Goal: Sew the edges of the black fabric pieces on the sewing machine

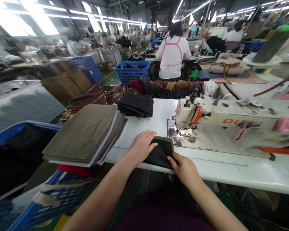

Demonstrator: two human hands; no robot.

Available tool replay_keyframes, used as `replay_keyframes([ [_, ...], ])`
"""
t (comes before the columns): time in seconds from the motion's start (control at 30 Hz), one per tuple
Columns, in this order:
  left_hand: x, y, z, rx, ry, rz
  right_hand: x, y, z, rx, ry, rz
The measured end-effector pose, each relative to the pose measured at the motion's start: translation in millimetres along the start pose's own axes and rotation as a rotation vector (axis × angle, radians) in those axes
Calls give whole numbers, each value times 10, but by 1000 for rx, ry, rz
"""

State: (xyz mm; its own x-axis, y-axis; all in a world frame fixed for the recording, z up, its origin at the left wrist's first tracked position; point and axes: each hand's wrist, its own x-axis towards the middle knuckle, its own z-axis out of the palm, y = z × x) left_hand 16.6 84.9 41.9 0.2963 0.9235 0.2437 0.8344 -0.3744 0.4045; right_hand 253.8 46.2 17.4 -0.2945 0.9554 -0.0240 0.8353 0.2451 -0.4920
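L hand [144, 145] spread flat on blk fabric [160, 154]'s left side; R hand [184, 166] pinches its right edge. Fabric's at table [218, 166]'s near edge, nr sewing machine [210, 112]. Best: light pressure, olive border [167, 140] even, no creases.

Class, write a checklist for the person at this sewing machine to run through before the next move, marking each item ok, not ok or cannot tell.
1. Left hand on the black piece: ok.
2. Right hand at the piece's right edge: ok.
3. Piece beneath the machine head: not ok, it lies outside.
4. Needle threaded: cannot tell, too small.
5. Black stack apart from both hands: ok.
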Motion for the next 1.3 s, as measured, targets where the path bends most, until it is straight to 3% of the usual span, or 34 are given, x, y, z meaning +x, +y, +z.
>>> replay_keyframes([
  [0.2,352,57,203,68,-207,-60,-8,-1,24,-9,24,30],
  [0.4,553,16,243,177,-295,-70,-12,-1,31,19,49,77],
  [0.8,616,-36,380,200,-301,-52,-3,-16,56,-63,57,26],
  [1.3,591,34,370,258,-249,-48,35,-62,36,-95,-12,88],
])
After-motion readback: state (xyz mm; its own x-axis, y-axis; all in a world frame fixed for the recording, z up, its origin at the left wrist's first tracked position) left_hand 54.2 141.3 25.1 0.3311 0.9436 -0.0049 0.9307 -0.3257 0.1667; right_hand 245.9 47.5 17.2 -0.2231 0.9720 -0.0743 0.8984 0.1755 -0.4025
